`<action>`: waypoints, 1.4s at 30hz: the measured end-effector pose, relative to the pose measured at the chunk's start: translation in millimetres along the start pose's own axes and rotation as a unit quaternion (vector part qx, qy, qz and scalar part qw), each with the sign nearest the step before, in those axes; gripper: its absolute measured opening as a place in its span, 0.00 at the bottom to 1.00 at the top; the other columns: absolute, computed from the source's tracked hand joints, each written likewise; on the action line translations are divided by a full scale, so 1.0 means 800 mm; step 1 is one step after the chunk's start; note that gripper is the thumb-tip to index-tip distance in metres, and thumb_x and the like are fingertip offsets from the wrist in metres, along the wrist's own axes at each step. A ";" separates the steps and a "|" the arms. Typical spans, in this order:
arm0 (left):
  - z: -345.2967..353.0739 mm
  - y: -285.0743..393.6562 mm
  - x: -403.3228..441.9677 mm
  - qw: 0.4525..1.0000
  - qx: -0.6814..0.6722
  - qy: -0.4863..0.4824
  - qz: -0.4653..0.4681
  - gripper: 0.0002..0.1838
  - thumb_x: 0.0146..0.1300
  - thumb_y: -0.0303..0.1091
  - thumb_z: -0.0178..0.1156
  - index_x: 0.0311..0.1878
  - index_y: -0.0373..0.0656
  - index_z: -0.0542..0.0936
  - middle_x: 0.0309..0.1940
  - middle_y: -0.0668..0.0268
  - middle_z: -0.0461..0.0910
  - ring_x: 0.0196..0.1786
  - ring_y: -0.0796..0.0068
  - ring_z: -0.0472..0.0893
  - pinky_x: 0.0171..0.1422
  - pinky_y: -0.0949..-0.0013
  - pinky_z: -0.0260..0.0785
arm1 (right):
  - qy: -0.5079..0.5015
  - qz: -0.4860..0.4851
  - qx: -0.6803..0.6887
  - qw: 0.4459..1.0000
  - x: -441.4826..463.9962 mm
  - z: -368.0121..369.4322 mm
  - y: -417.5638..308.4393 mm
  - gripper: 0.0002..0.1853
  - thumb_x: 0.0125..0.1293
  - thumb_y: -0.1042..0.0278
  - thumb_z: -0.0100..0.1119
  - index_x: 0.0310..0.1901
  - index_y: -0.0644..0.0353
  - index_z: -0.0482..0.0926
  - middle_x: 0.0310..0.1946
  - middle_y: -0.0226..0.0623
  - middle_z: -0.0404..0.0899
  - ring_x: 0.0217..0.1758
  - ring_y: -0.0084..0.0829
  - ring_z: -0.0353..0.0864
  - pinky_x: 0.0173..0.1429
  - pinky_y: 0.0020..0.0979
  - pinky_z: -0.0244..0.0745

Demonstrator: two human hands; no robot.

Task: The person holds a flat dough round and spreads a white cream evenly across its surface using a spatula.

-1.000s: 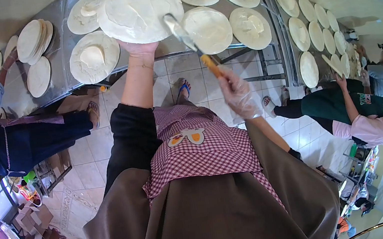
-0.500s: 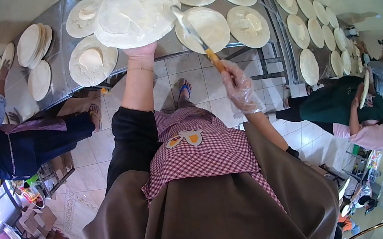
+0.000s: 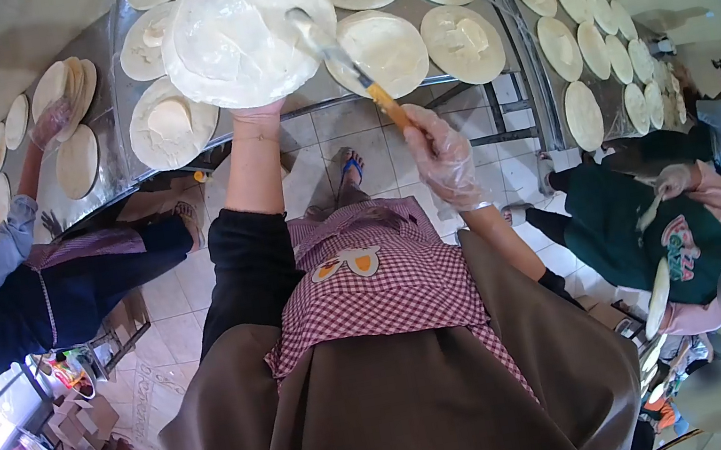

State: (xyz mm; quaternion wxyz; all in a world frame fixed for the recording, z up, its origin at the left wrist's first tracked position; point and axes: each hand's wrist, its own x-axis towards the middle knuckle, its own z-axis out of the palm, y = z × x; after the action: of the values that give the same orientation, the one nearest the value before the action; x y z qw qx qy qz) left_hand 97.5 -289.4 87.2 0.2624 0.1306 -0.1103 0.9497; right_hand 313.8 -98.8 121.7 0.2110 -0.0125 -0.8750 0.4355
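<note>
A round flat disc of bread or dough [image 3: 239, 40], its top coated with white cream, is held up over the table's near edge. My left hand [image 3: 258, 116] supports it from underneath, with the fingers hidden below it. In my right hand [image 3: 445, 158], which wears a clear plastic glove, is a spatula [image 3: 384, 103] with a wooden handle. Its metal blade reaches over the right part of the cream. Behind and beside the raised disc lie more discs; a disc with a lump of cream [image 3: 172, 121] is at the left, another [image 3: 464, 44] at the right.
The metal table [image 3: 110, 95] bears several discs and continues at both sides. To the left, a person's gloved hand [image 3: 50, 124] touches a stack of discs [image 3: 78, 86]. At the right a person in a green apron [image 3: 612, 216] holds a disc [image 3: 659, 299] and a spreading tool.
The held disc has shifted slightly left, and the spatula blade has moved left over its cream. The left co-worker's hand has reached the stack; the right co-worker has turned and lowered their disc.
</note>
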 end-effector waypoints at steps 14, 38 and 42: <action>0.005 0.011 -0.002 0.993 0.110 0.045 0.020 0.31 0.70 0.56 0.41 0.71 0.50 0.60 0.68 0.61 0.65 0.69 0.58 0.66 0.72 0.49 0.60 | -0.042 0.102 0.121 0.987 0.030 -0.038 0.005 0.14 0.65 0.75 0.56 0.53 0.60 0.76 0.34 0.39 0.81 0.33 0.23 0.78 0.39 0.26 0.74; 0.000 -0.024 -0.005 0.938 0.314 0.143 0.037 0.30 0.71 0.53 0.43 0.72 0.50 0.57 0.68 0.60 0.65 0.67 0.61 0.69 0.68 0.52 0.67 | -0.042 0.022 0.015 0.999 0.076 0.013 -0.007 0.12 0.65 0.75 0.57 0.50 0.62 0.77 0.30 0.42 0.81 0.30 0.28 0.81 0.35 0.26 0.75; -0.019 -0.011 -0.013 0.957 0.274 0.094 0.008 0.30 0.72 0.52 0.43 0.72 0.50 0.58 0.68 0.60 0.66 0.67 0.61 0.69 0.68 0.53 0.67 | -0.108 -0.095 0.007 0.990 0.065 0.007 -0.013 0.16 0.64 0.78 0.58 0.53 0.60 0.75 0.39 0.40 0.83 0.36 0.24 0.81 0.39 0.24 0.76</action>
State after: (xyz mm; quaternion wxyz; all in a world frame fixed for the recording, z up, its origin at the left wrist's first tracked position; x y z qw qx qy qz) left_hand 108.0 -282.3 70.7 0.2179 0.1069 0.1784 0.9535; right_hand 266.0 -98.8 144.8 0.1557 0.1189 -0.8867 0.4187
